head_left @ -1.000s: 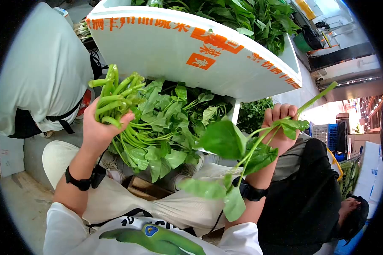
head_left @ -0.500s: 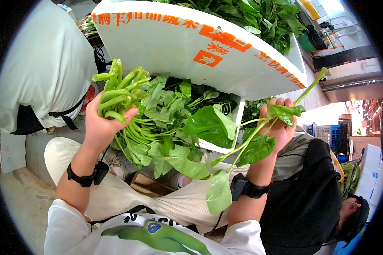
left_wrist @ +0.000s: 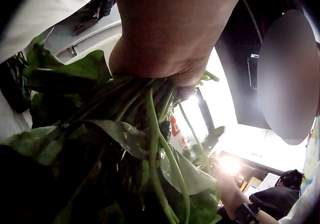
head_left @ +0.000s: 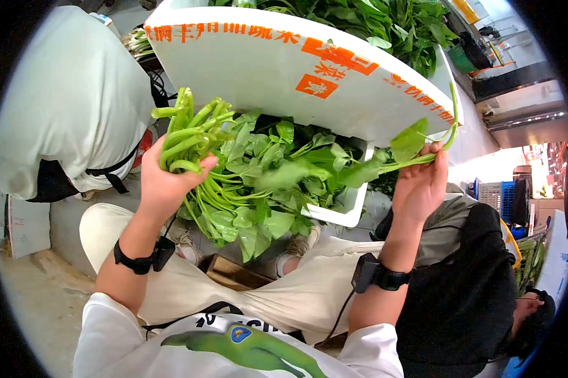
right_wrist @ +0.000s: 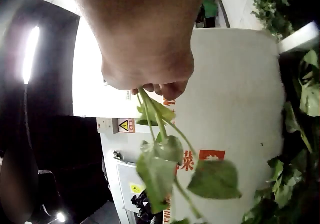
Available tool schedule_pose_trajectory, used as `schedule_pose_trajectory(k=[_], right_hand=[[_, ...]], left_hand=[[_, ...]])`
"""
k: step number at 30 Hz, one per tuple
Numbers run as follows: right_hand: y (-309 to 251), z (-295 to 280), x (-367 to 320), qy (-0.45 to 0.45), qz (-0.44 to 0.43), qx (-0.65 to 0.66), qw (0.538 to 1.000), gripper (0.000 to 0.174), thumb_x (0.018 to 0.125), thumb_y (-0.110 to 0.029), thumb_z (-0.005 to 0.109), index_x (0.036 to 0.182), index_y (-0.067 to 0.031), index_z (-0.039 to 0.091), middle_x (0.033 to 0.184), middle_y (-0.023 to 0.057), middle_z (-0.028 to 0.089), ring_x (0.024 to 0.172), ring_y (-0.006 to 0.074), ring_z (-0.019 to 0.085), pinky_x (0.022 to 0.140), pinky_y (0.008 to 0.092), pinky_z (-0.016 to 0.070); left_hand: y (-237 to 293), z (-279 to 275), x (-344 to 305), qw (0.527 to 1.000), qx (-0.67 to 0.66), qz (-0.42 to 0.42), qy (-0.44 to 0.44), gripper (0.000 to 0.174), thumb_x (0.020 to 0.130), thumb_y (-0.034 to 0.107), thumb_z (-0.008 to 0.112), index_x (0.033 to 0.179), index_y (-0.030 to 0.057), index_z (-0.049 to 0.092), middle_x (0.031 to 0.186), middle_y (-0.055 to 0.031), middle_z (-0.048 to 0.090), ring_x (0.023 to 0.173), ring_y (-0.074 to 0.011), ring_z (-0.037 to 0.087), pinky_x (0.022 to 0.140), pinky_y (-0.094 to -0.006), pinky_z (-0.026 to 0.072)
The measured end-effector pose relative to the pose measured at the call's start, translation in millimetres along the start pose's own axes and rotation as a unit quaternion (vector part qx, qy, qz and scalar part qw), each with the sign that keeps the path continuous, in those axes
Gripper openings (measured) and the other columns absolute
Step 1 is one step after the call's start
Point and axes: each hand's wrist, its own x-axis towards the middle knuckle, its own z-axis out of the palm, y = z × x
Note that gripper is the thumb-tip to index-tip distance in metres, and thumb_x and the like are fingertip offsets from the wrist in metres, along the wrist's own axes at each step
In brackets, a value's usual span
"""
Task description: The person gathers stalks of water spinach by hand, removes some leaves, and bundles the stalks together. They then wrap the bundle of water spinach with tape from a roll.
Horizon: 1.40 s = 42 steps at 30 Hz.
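Observation:
My left hand [head_left: 161, 176] grips a thick bunch of leafy greens [head_left: 193, 135], its pale cut stem ends pointing up past the thumb. The leaves hang to the right below the fist, over other greens. In the left wrist view the stems [left_wrist: 152, 129] run out from under the palm. My right hand [head_left: 422, 186], raised at the right, pinches a single leafy sprig [head_left: 410, 140] by its stem. Its leaves trail left toward the bunch, partly blurred. The right wrist view shows the sprig's leaves [right_wrist: 212, 179] hanging beneath the fingers.
A large white foam box [head_left: 252, 75] with orange lettering stands in front, heaped with greens [head_left: 359, 25]. Below it, a smaller white container [head_left: 344, 218] holds more greens. A person in black [head_left: 454, 290] is close on the right. A wooden stool [head_left: 233, 271] lies between my legs.
The right hand has turned, and the sprig has swung up from hanging low to stretching left toward the bunch. The left hand still grips the bunch; the view has shifted slightly.

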Motion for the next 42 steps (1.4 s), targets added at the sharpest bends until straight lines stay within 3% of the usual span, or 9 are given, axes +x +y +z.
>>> schedule_pose_trajectory(k=[2,4,7,13,16,24,32,40,42], right_hand=[[-4.1,9.0,-0.3,-0.053,-0.064,-0.126,0.989,0.018,0.104,-0.026,0.049,0.103,-0.0097,0.055,0.086,-0.0019,0.052,0.065,0.0059,0.036,0.059,0.0215,0.0294],[-3.3,17.7,-8.8,-0.044,-0.077,-0.125,0.988,0.011,0.102,-0.018,0.054,0.103,-0.0074,0.055,0.086,-0.0013,0.051,0.066,0.0058,0.037,0.06,0.0201,0.0301],[-0.1,37.0,-29.3,-0.095,-0.127,-0.35,0.923,0.007,0.096,-0.007,0.064,0.1,-0.0038,0.059,0.085,-0.0008,0.056,0.072,0.0052,0.047,0.063,0.0208,0.0378],[47.1,75.9,-67.7,-0.276,-0.13,-0.6,0.74,0.02,0.087,-0.018,0.073,0.091,-0.0029,0.06,0.076,0.0125,0.057,0.068,0.0307,0.059,0.061,0.0395,0.0468],[65.9,85.8,-82.7,-0.315,-0.124,-0.618,0.71,0.019,0.088,-0.02,0.071,0.091,-0.0058,0.06,0.076,0.0106,0.058,0.07,0.031,0.061,0.061,0.0411,0.0479],[81.0,105.2,-96.7,-0.355,-0.117,-0.645,0.667,0.017,0.087,-0.019,0.068,0.084,-0.007,0.056,0.077,0.0105,0.061,0.072,0.0303,0.065,0.062,0.0414,0.0519],[82.0,96.2,-91.7,-0.366,-0.075,-0.634,0.677,0.018,0.088,-0.023,0.066,0.086,-0.0075,0.056,0.077,0.0115,0.061,0.073,0.031,0.065,0.063,0.0433,0.0515],[89.6,96.1,-98.9,-0.38,-0.121,-0.679,0.616,0.02,0.087,-0.029,0.067,0.089,-0.0089,0.063,0.078,0.0081,0.062,0.072,0.0293,0.066,0.064,0.041,0.0528],[86.2,93.4,-96.7,-0.372,-0.106,-0.664,0.64,0.022,0.087,-0.03,0.068,0.089,-0.0084,0.063,0.077,0.0085,0.062,0.074,0.0296,0.065,0.066,0.0409,0.0525]], left_hand=[[4.7,-0.5,-0.6,1.0,0.017,0.013,-0.004,0.037,0.077,0.002,0.082,0.11,-0.0016,0.065,0.098,-0.0061,0.071,0.086,-0.0109,0.066,0.079,-0.026,0.0525],[3.2,2.0,-1.1,1.0,-0.028,-0.007,0.007,0.038,0.077,0.001,0.082,0.111,-0.002,0.064,0.099,-0.0065,0.071,0.086,-0.0113,0.066,0.079,-0.0259,0.0527],[13.7,10.5,-1.9,1.0,-0.022,0.008,0.012,0.037,0.077,-0.001,0.08,0.11,-0.0019,0.065,0.097,-0.0064,0.072,0.087,-0.0114,0.067,0.079,-0.0263,0.053],[21.4,23.5,-7.2,0.996,-0.09,0.009,-0.009,0.036,0.077,-0.005,0.076,0.111,-0.0032,0.063,0.101,-0.0085,0.072,0.091,-0.0138,0.069,0.084,-0.0279,0.0542],[22.7,32.8,-5.7,0.995,-0.096,0.038,-0.007,0.038,0.08,0.0,0.08,0.114,-0.0033,0.063,0.101,-0.01,0.073,0.09,-0.0147,0.069,0.083,-0.0286,0.0556],[19.6,36.5,-2.1,0.995,-0.097,0.026,-0.005,0.04,0.079,-0.004,0.076,0.116,-0.0041,0.061,0.108,-0.0099,0.071,0.095,-0.0134,0.067,0.087,-0.0298,0.0546],[21.1,39.0,0.3,0.99,-0.142,0.008,-0.014,0.044,0.079,0.001,0.082,0.118,-0.0043,0.061,0.109,-0.0099,0.071,0.097,-0.0134,0.067,0.087,-0.0294,0.0542],[12.7,38.1,2.2,0.998,-0.054,-0.003,-0.013,0.043,0.078,0.002,0.083,0.115,-0.0043,0.062,0.108,-0.0086,0.071,0.094,-0.0118,0.065,0.084,-0.0282,0.0537],[13.4,37.4,1.8,0.999,-0.037,-0.004,-0.017,0.042,0.078,0.001,0.083,0.115,-0.0045,0.062,0.108,-0.0088,0.071,0.094,-0.012,0.066,0.084,-0.0281,0.054]])
